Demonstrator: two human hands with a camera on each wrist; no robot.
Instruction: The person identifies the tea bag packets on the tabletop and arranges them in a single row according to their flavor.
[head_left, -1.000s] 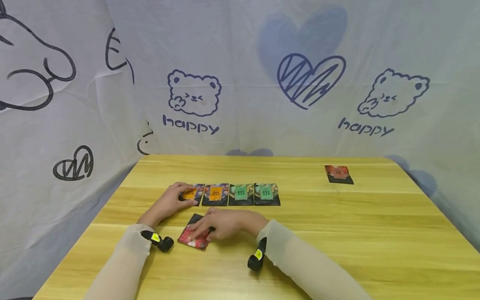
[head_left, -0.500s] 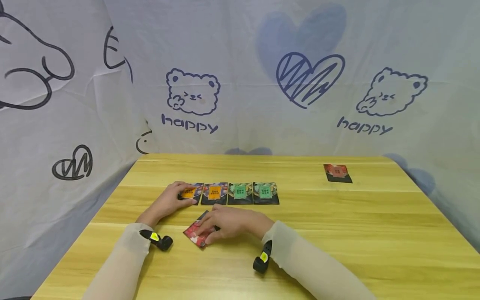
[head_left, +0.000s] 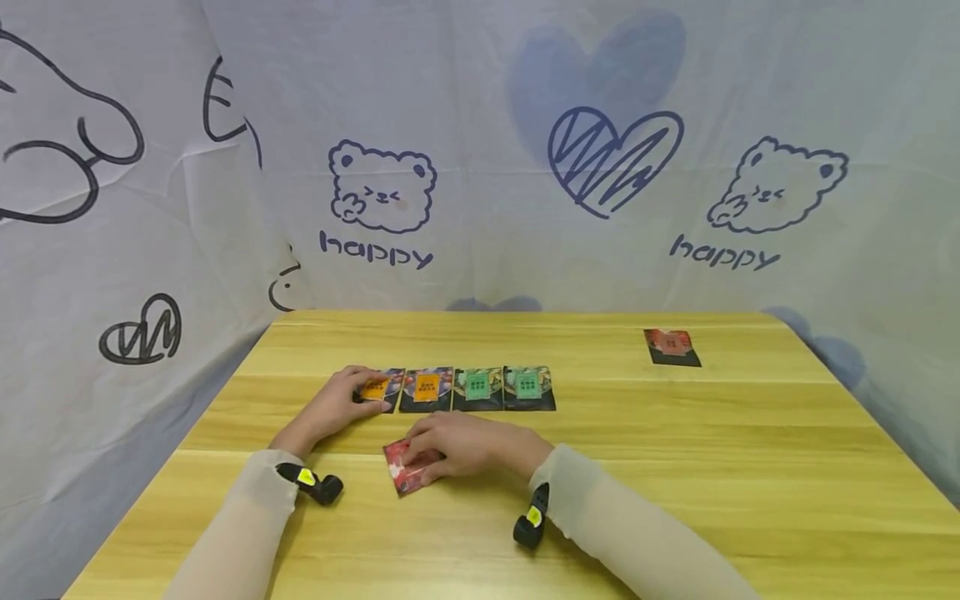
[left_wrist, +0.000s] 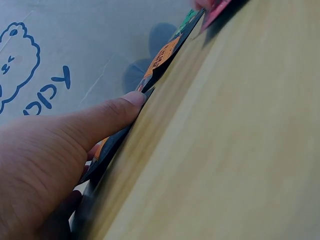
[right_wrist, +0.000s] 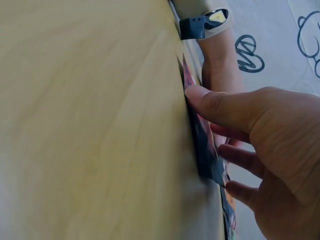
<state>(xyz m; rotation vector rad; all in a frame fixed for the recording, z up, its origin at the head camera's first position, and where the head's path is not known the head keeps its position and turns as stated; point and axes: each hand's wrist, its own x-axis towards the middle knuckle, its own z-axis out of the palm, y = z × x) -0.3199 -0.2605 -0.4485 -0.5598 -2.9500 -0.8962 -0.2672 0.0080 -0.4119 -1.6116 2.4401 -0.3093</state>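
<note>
One thumb and the fingers of the right hand (head_left: 459,442) pinch a red-and-black sachet (head_left: 399,470); I see it on the near side of the others. I have the left hand (head_left: 337,404) touching the leftmost orange-labelled sachet (head_left: 378,391), thumb and fingers apart. Beside it lie a second orange-labelled sachet (head_left: 426,389) and two green-labelled sachets (head_left: 477,388). Another red-labelled sachet (head_left: 672,347) lies far right on the wooden table (head_left: 750,442).

Cream long sleeves (head_left: 236,529), black wrist straps (head_left: 288,471), yellow labels (head_left: 306,477), black blocky wrist modules (head_left: 328,490)

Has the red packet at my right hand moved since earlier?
Yes: in the head view, the red packet moved right and turned clockwise, relative to the green packets.
</note>
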